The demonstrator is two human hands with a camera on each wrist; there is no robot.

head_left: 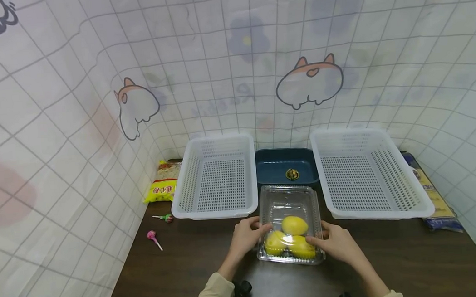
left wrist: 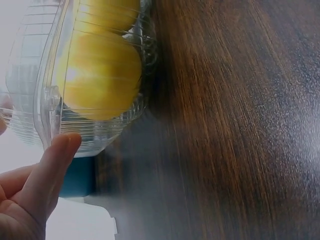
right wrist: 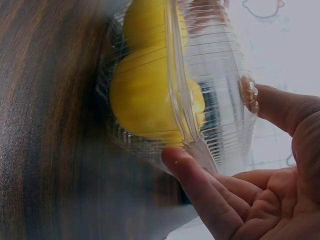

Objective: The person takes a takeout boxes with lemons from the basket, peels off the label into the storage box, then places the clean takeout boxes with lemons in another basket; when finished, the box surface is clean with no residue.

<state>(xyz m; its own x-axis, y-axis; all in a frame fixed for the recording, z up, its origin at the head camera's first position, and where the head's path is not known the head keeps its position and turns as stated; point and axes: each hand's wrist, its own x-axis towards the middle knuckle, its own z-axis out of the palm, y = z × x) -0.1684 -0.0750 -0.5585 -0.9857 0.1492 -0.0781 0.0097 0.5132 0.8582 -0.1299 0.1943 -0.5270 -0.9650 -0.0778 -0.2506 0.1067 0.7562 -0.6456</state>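
A person's two hands flank a clear plastic box (head_left: 289,222) of yellow fruit (head_left: 294,225) on a dark wooden surface (head_left: 188,269), near its front edge and just ahead of a dark blue tray (head_left: 271,164). The left hand (head_left: 247,236) grips the box's left side, fingers curled over the lid edge; the left wrist view shows a fingertip (left wrist: 65,145) touching the ribbed lid rim. The right hand (head_left: 338,242) holds the right side, and the right wrist view shows its thumb (right wrist: 272,102) on the lid and a finger (right wrist: 187,170) under the rim, pinching the box between them. The lid appears closed over three pieces of fruit, though whether its clasp is engaged cannot be told. Two white slotted baskets stand behind, one to the left (head_left: 217,177) and one to the right (head_left: 368,172), neither holding anything visible; the blue tray between them carries a small round object (head_left: 292,174). Judged from this layout, the work is at an early stage: the box is in hand but unopened, the fruit not yet taken out. A yellow snack packet (head_left: 162,182) and two lollipops (head_left: 153,237) lie at the far left, and a blue packet (head_left: 433,191) lies beside the right basket.
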